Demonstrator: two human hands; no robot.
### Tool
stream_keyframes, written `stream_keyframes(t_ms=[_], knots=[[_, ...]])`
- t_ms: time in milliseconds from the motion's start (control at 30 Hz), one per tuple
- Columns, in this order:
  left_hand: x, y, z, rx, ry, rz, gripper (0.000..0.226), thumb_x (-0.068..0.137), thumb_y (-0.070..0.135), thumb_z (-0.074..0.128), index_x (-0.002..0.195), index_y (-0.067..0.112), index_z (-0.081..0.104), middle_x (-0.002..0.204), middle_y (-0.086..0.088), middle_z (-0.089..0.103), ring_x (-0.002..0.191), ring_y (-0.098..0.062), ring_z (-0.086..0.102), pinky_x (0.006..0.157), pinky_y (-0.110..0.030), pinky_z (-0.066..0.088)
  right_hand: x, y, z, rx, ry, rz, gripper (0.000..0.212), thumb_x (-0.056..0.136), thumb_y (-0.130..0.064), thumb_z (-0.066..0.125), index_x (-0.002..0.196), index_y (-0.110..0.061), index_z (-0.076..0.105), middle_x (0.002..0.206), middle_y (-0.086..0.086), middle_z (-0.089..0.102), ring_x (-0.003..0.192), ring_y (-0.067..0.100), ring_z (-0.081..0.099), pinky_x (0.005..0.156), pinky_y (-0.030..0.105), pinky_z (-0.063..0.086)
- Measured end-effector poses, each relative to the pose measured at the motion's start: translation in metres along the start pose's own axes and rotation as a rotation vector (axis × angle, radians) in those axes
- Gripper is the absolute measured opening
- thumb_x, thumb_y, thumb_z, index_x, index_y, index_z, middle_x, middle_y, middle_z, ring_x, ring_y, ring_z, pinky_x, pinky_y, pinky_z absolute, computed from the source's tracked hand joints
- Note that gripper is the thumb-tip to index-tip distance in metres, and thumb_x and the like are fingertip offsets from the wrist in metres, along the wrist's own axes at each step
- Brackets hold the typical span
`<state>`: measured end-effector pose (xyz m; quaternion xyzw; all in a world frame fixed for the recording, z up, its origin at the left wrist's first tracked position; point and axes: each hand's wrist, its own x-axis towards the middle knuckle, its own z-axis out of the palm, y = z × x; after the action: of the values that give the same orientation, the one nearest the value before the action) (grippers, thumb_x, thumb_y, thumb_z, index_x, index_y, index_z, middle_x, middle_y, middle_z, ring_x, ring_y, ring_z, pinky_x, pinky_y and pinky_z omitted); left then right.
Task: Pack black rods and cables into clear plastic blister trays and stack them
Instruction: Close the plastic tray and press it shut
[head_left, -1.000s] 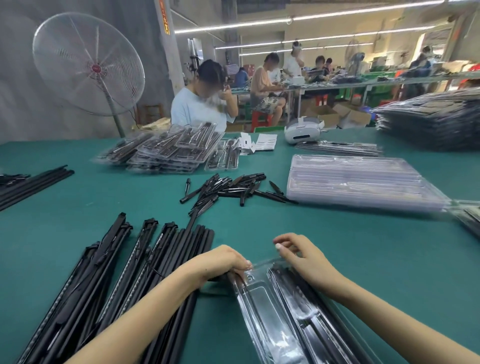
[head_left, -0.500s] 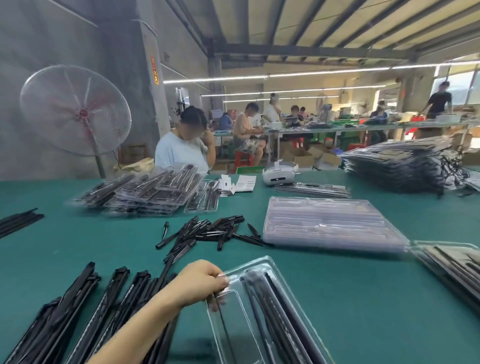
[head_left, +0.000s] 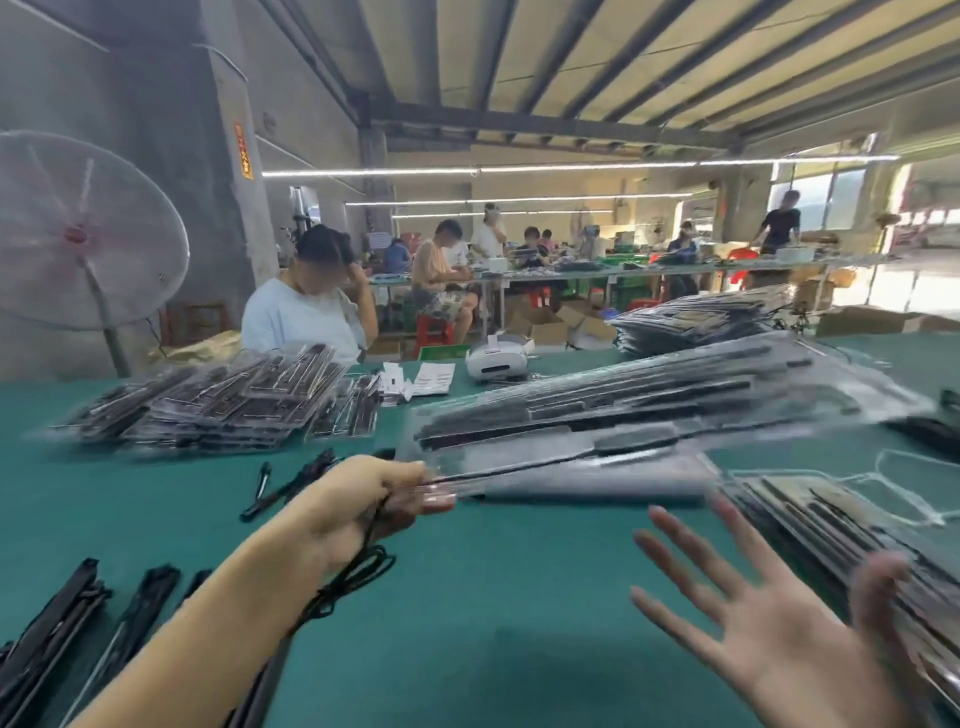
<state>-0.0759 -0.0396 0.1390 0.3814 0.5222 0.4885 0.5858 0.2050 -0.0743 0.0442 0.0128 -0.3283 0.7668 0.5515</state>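
Above the green table (head_left: 493, 623), my left hand (head_left: 363, 509) grips a filled blister tray's (head_left: 623, 410) near end; right hand (head_left: 769, 623) spread wide, grasping nothing.

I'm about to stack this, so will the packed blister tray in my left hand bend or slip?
Probably flexes: the blister tray is long, thin plastic gripped at one end by the left hand. Likely slippery, being glossy. The open right hand could support it.

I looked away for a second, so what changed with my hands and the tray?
The left hand lifted the filled clear plastic blister tray off the green table, swinging it right toward the stacked trays. The right hand let go; its fingers are now spread. The loose black rods stayed put.
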Motion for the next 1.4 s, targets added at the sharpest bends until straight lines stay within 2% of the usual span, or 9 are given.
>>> stream_keyframes(t_ms=[100, 300, 500, 600, 700, 933, 1033, 1167, 1400], knots=[[-0.022, -0.024, 0.056, -0.140, -0.182, -0.092, 0.021, 0.098, -0.003, 0.035, 0.080, -0.006, 0.047, 0.059, -0.022, 0.065, 0.038, -0.017, 0.061, 0.036, -0.015, 0.046, 0.030, 0.001, 0.017, -0.373, 0.207, -0.054, 0.105, 0.033, -0.050, 0.094, 0.125, -0.025, 0.051, 0.132, 0.009, 0.056, 0.113, 0.031, 0.062, 0.083, 0.059, 0.053], [-0.046, -0.093, 0.122, -0.111, -0.227, 0.063, 0.027, 0.084, -0.002, 0.060, 0.089, 0.009, 0.037, 0.067, -0.010, 0.066, 0.058, -0.024, 0.070, 0.048, -0.021, 0.045, 0.037, 0.005, 0.013, -0.437, 0.506, -0.048, 0.024, 0.084, -0.009, 0.060, 0.106, -0.008, 0.051, 0.090, 0.015, 0.065, 0.064, 0.028, 0.063, 0.044, 0.029, 0.049], [-0.044, -0.129, 0.118, 0.152, -0.732, -0.085, 0.074, 0.043, 0.028, 0.077, 0.110, 0.010, 0.052, 0.087, 0.003, 0.073, 0.089, -0.016, 0.070, 0.072, -0.022, 0.050, 0.002, -0.071, 0.011, -0.760, 0.487, 0.067, 0.028, 0.070, -0.009, 0.061, 0.097, -0.004, 0.061, 0.067, 0.000, 0.071, 0.053, 0.012, 0.066, 0.047, 0.022, 0.054], [-0.025, -0.143, 0.104, 0.251, -0.741, -0.101, 0.055, 0.046, 0.012, 0.075, 0.093, 0.002, 0.049, 0.077, -0.005, 0.074, 0.075, -0.010, 0.069, 0.071, -0.018, 0.048, -0.006, -0.134, 0.005, -0.905, 0.564, 0.096, 0.032, 0.074, -0.018, 0.057, 0.103, -0.005, 0.060, 0.081, 0.004, 0.075, 0.061, 0.015, 0.071, 0.047, 0.021, 0.054], [-0.003, -0.154, 0.104, 0.213, -0.672, -0.158, 0.041, 0.049, -0.002, 0.067, 0.087, -0.002, 0.052, 0.071, -0.014, 0.071, 0.061, -0.017, 0.068, 0.059, -0.022, 0.051, -0.009, -0.198, -0.015, -0.910, 0.698, 0.168, 0.046, 0.078, -0.021, 0.059, 0.118, 0.001, 0.057, 0.104, 0.020, 0.071, 0.075, 0.030, 0.073, 0.063, 0.041, 0.061], [0.004, -0.160, 0.141, 0.206, -0.731, -0.287, 0.036, 0.056, 0.008, 0.063, 0.090, 0.004, 0.055, 0.074, -0.012, 0.069, 0.062, -0.026, 0.067, 0.054, -0.024, 0.048, -0.037, -0.275, -0.093, -1.147, 0.874, 0.509, 0.030, 0.091, -0.004, 0.051, 0.118, -0.017, 0.048, 0.079, 0.013, 0.067, 0.048, 0.022, 0.063, 0.042, 0.030, 0.054], [0.009, -0.163, 0.159, 0.210, -0.713, -0.271, 0.036, 0.057, 0.013, 0.062, 0.091, 0.008, 0.054, 0.074, -0.008, 0.069, 0.062, -0.022, 0.067, 0.055, -0.024, 0.045, -0.049, -0.266, -0.131, -1.535, 0.894, 0.732, 0.045, 0.098, -0.014, 0.051, 0.141, -0.012, 0.038, 0.080, 0.008, 0.069, 0.055, 0.012, 0.060, 0.052, 0.023, 0.052], [0.016, -0.171, 0.173, 0.186, -0.693, -0.258, 0.037, 0.056, 0.017, 0.061, 0.092, 0.010, 0.053, 0.072, -0.004, 0.069, 0.061, -0.020, 0.067, 0.056, -0.024, 0.044, -0.055, -0.256, -0.161, -2.118, 0.827, 0.694, 0.052, 0.098, -0.040, 0.048, 0.146, -0.024, 0.037, 0.148, 0.010, 0.036, 0.134, 0.025, 0.036, 0.114, 0.045, 0.028], [0.031, -0.181, 0.176, 0.164, -0.641, -0.360, 0.031, 0.060, 0.010, 0.062, 0.090, 0.006, 0.055, 0.072, -0.011, 0.068, 0.060, -0.026, 0.066, 0.051, -0.022, 0.047, -0.039, -0.225, -0.156, -2.412, 0.908, 0.688, 0.056, 0.101, -0.036, 0.031, 0.152, -0.030, 0.010, 0.156, 0.004, 0.014, 0.139, 0.029, 0.020, 0.109, 0.058, 0.021]])
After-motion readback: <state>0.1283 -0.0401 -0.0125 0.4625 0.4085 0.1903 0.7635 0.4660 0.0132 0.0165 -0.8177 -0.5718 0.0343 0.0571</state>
